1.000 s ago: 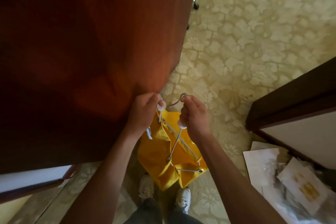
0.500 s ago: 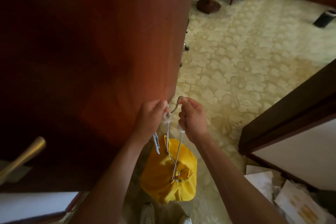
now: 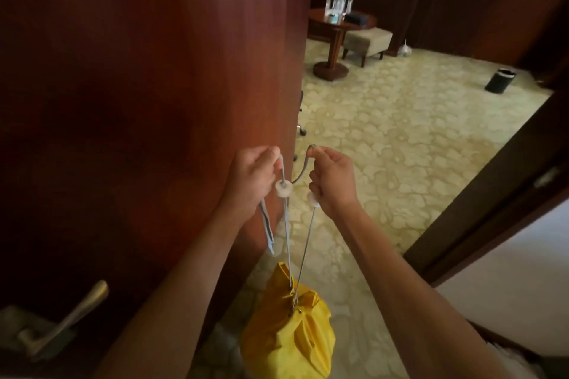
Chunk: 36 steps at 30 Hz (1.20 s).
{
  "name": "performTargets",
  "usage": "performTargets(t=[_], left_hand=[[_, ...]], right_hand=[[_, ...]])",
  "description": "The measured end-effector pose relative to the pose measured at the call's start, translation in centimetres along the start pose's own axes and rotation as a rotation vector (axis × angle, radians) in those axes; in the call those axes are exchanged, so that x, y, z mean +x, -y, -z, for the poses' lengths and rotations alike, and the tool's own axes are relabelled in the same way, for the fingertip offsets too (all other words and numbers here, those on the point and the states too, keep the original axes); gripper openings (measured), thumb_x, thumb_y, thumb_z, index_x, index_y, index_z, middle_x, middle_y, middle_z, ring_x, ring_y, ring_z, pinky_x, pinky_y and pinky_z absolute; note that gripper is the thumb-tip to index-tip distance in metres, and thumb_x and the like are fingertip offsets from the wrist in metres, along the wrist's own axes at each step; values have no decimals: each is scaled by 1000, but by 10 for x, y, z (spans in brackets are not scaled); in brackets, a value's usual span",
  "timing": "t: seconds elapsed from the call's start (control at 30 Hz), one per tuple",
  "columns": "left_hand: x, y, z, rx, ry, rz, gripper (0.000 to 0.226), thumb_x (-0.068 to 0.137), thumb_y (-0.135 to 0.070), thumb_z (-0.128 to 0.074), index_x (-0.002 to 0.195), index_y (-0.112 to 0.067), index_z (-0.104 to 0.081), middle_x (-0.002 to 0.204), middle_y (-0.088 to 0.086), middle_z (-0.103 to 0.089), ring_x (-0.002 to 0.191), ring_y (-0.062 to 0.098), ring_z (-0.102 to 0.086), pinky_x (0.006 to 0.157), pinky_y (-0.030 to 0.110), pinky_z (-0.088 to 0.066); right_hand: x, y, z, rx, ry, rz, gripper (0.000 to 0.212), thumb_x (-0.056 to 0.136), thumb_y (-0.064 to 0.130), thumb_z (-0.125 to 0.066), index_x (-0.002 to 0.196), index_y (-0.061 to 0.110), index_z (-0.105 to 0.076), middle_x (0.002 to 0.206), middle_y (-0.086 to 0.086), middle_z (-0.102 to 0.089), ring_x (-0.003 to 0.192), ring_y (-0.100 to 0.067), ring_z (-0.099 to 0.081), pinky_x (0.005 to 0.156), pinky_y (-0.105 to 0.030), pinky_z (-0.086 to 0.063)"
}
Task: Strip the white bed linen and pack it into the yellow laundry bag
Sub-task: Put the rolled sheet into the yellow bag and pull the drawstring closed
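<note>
Hands, left and right, fingers clamped on cord above bag; pull evenly apart, keeping its mouth cinched.

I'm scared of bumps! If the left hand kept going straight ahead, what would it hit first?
Probably the wooden door. The left hand, gripping the drawstring, sits right beside the door's edge, though depth is hard to judge.

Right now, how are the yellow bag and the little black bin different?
The yellow bag hangs in the air from cords; the black bin stands on the carpet. The yellow bag is soft, bunched and pulled shut at its top; the black bin is stiff, round and open on top. The yellow bag is close to the person; the black bin is far across the room.
</note>
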<state>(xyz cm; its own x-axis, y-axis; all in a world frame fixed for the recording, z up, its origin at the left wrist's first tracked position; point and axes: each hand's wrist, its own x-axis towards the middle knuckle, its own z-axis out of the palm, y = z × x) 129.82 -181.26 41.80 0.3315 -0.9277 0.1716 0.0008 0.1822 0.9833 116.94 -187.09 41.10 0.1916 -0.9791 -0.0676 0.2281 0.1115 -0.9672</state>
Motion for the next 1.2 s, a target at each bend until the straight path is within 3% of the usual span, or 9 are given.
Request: performTargets(t=[0.07, 0.37, 0.57, 0.77, 0.93, 1.1, 1.2], left_hand=[[6, -14, -4, -21, 2, -14, 38, 105, -9, -43, 67, -8, -48, 42, -14, -28, 34, 0, -21, 36, 14, -18], [30, -65, -17, -84, 20, -71, 38, 105, -10, -42, 67, -9, -49, 43, -10, -26, 33, 2, -19, 38, 18, -13], [29, -32, -15, 82, 74, -8, 37, 103, -9, -45, 66, -9, -51, 41, -14, -28, 33, 1, -21, 37, 16, -17], [41, -4, -2, 247, 93, -40, 32, 89, -32, -49, 61, -16, -56, 39, -11, -32, 36, 3, -26, 40, 20, -21], [46, 3, 7, 414, 184, -51, 39, 100, -16, -53, 62, -18, -60, 40, -11, -32, 40, 6, -27, 44, 25, -20], [53, 2, 16, 506, 221, -67, 37, 99, -19, -58, 63, -19, -64, 52, -1, -36, 50, 17, -33, 50, 30, -22], [55, -1, 14, 517, 234, -68, 36, 99, -20, -60, 64, -15, -63, 51, -3, -36, 48, 12, -33, 49, 27, -25]], right_hand=[[4, 16, -3, 13, -4, 27, 26, 101, 10, -51, 75, 10, -57, 41, 10, -26, 33, -6, -20, 36, -16, -17], [14, 71, -15, -26, 100, 189, 25, 101, 11, -51, 78, 8, -60, 43, 9, -27, 36, -7, -19, 38, -16, -18], [19, 26, -3, -131, 103, 90, 21, 100, 11, -52, 86, 1, -63, 43, 7, -29, 35, -7, -21, 38, -17, -19], [31, -11, 1, -266, 138, 112, 31, 101, 12, -49, 87, -14, -57, 46, 10, -37, 40, -7, -29, 44, -24, -25], [34, -19, 7, -323, 224, 76, 23, 102, 10, -47, 85, 5, -62, 50, 16, -43, 48, -1, -37, 52, -21, -34], [44, -19, 11, -268, 201, 9, 31, 104, 15, -43, 97, 7, -71, 49, 9, -35, 45, -6, -32, 50, -24, -31], [44, -24, 10, -271, 309, -66, 48, 103, 30, -44, 101, -14, -62, 53, 9, -32, 50, -8, -28, 52, -26, -28]])
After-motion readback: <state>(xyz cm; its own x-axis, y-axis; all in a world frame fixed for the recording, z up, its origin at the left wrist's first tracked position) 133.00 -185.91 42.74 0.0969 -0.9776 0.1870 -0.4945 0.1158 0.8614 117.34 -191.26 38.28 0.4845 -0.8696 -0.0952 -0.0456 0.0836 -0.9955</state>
